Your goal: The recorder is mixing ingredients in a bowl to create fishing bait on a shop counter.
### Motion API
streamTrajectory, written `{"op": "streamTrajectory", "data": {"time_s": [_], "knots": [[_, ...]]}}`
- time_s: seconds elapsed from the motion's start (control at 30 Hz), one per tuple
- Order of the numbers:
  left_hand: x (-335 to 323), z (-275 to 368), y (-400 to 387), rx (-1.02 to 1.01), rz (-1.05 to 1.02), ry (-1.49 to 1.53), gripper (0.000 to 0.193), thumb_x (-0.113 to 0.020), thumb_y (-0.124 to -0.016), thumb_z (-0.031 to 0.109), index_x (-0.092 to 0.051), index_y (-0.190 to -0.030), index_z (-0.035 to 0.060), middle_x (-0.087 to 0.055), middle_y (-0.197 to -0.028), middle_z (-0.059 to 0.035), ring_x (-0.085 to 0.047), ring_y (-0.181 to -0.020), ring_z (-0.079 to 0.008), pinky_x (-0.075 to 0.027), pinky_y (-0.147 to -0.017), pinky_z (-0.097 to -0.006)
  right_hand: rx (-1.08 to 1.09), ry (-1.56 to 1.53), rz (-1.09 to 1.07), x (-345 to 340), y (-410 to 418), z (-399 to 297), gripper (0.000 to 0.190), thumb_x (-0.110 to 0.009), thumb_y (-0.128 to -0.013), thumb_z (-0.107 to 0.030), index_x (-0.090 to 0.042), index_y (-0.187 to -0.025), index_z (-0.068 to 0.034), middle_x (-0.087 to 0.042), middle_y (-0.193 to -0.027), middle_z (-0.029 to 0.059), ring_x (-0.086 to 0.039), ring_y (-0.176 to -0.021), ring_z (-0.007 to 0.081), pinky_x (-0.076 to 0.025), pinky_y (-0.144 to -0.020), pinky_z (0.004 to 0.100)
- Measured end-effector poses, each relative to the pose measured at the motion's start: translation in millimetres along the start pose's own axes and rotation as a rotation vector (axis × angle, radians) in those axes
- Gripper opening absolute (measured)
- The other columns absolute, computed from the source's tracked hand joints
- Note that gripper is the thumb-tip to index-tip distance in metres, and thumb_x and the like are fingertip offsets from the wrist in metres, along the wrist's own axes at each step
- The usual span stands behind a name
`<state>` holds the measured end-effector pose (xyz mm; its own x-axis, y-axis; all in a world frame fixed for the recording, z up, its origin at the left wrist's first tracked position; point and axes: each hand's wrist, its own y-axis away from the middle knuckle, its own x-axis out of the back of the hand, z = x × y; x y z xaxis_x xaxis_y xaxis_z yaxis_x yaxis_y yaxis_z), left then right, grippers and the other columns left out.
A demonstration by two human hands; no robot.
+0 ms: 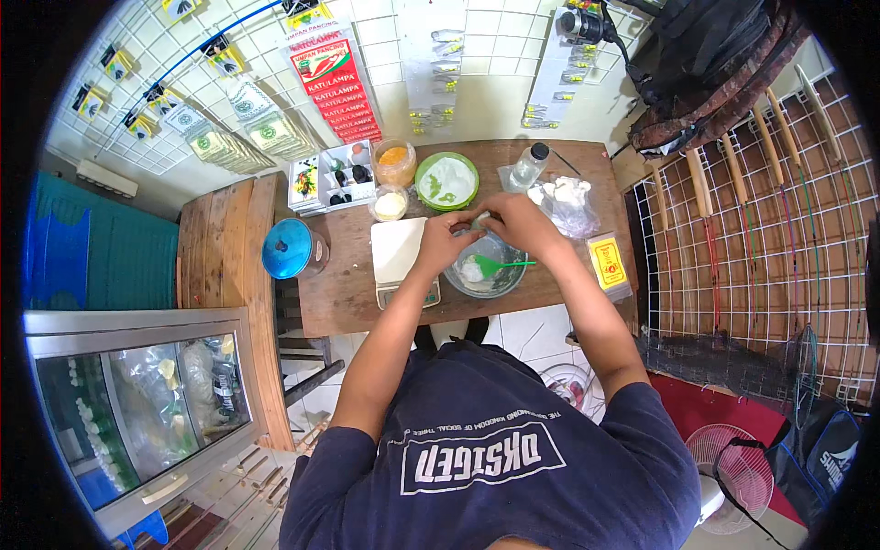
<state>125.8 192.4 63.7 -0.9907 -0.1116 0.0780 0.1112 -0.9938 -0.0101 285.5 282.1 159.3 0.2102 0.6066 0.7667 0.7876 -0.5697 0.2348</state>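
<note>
My left hand [450, 237] and my right hand [515, 220] meet over the far rim of a clear bowl [505, 287]. Their fingertips pinch a small pale item [483, 217], too small and covered to name. In the bowl lie whitish powder or paste [471, 270] and a green plastic spoon or spatula [489, 265]. A green bowl of white powder [447, 180] stands just beyond my hands. Left of the clear bowl is a white digital scale [397, 254]. A small tub of pale yellow content [390, 204] stands behind the scale.
A blue-lidded container [287, 249] stands at the table's left. At the back are a compartment box [356, 180], a tub of orange crumbs [395, 162] and a dark-capped bottle [529, 167]. To the right lie a plastic bag with white lumps [567, 206] and a yellow-labelled packet [608, 265].
</note>
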Motion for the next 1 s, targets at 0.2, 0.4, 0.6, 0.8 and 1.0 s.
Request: {"op": "streamTrajectory", "data": {"time_s": [0.2,0.4,0.6,0.8,1.0], "knots": [[5,-6,6,0.019,-0.019,0.080,0.038,-0.076,-0.077,0.000,-0.065,-0.113,-0.0050,-0.069,-0.108,-0.0127,-0.066,-0.102,-0.0191,-0.054,-0.090,-0.0323,0.281,-0.089,0.379,-14,13,-12,0.027,-0.075,-0.072,-0.007,-0.070,-0.099,-0.001,-0.067,-0.094,0.0169,-0.065,-0.083,0.0364,-0.053,-0.074,0.0405],[9,0,12,0.066,-0.142,0.115,0.035,-0.076,-0.079,0.002,-0.066,-0.111,-0.0049,-0.070,-0.105,-0.0100,-0.066,-0.096,-0.0147,-0.054,-0.087,-0.0282,0.236,-0.055,0.127,-4,18,-11,0.023,-0.072,-0.069,-0.001,-0.072,-0.091,-0.001,-0.068,-0.089,0.0164,-0.066,-0.081,0.0314,-0.053,-0.074,0.0402],[34,8,15,0.206,-0.364,0.294,0.035,-0.076,-0.080,0.001,-0.066,-0.114,-0.0038,-0.071,-0.102,-0.0066,-0.065,-0.092,-0.0108,-0.052,-0.084,-0.0263,0.318,-0.300,0.127,11,34,-6,0.025,-0.071,-0.068,0.003,-0.071,-0.092,0.000,-0.069,-0.093,0.0106,-0.066,-0.077,0.0213,-0.053,-0.069,0.0309],[37,6,21,0.166,-0.517,-0.020,0.033,-0.077,-0.078,0.002,-0.070,-0.110,-0.0015,-0.072,-0.100,-0.0070,-0.065,-0.089,-0.0111,-0.051,-0.082,-0.0263,0.224,-0.347,0.246,6,47,-2,0.024,-0.072,-0.071,0.003,-0.070,-0.094,0.000,-0.068,-0.095,0.0074,-0.063,-0.078,0.0151,-0.051,-0.068,0.0269],[30,-11,24,0.127,-0.506,-0.278,0.033,-0.080,-0.072,0.002,-0.071,-0.104,-0.0022,-0.073,-0.093,-0.0087,-0.065,-0.081,-0.0123,-0.052,-0.078,-0.0274,0.204,-0.406,0.273,-13,49,12,0.021,-0.074,-0.074,0.001,-0.070,-0.095,0.000,-0.067,-0.093,0.0058,-0.061,-0.076,0.0112,-0.050,-0.067,0.0248]]}}
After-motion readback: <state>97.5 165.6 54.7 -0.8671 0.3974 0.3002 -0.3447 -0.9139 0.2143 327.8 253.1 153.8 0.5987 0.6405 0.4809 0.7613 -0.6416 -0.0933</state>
